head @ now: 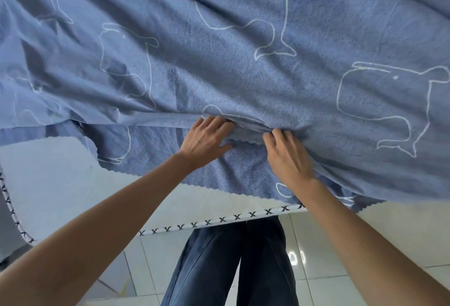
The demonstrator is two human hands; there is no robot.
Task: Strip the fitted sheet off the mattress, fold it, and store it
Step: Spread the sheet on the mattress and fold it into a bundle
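Across the upper two thirds of the head view, the fitted sheet (243, 74) lies spread and wrinkled, blue cloth printed with white whale outlines, filling the frame from the left edge to the right. Its near hem, a wavy scalloped edge, runs slantwise from the lower left of the cloth towards the right, and part of it is folded back onto itself near the middle of the picture. Below that hem, at the left and centre, the bare white top of the mattress (60, 179) shows, bordered by a white piping (207, 222) stitched with dark crosses that curves from the left edge up to the right. At the centre of the frame both hands meet on one bunched ridge of the sheet. The left hand (207, 140) has its fingers laid over the ridge and its thumb tucked under it, pinching the fold between them. Just beside it, to the right, the right hand (288, 157) curls its fingertips into the same gathered cloth and grips it, the palm resting on the sheet. Both bare forearms reach in from the lower corners. Beneath the mattress edge, at the bottom centre, dark trousers (231, 269) stand over a pale tiled floor (341, 244).
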